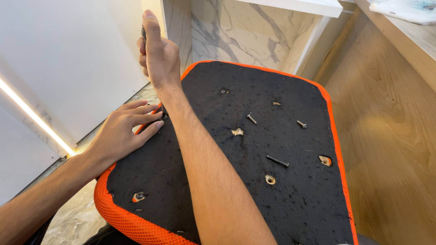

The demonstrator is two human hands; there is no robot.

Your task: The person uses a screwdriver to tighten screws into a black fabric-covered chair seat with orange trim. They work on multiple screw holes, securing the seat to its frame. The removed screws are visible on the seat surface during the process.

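Observation:
An upturned chair seat (254,190), black fabric underside with an orange mesh rim, lies in front of me. My left hand (122,134) rests flat on its left edge, fingers spread and pointing right. My right hand (156,52) is raised above the seat's far left corner, fist closed around a thin dark tool whose tip shows above my fingers. Three loose bolts lie on the fabric: a long black bolt (277,161), a short bolt (251,119) and another short bolt (301,124). Several torn screw holes show pale wood.
A white cabinet panel (68,59) with a light strip stands at the left. A marble-patterned wall panel (245,31) rises behind the seat. Wood flooring (390,136) runs along the right, marble-look floor (72,222) at lower left.

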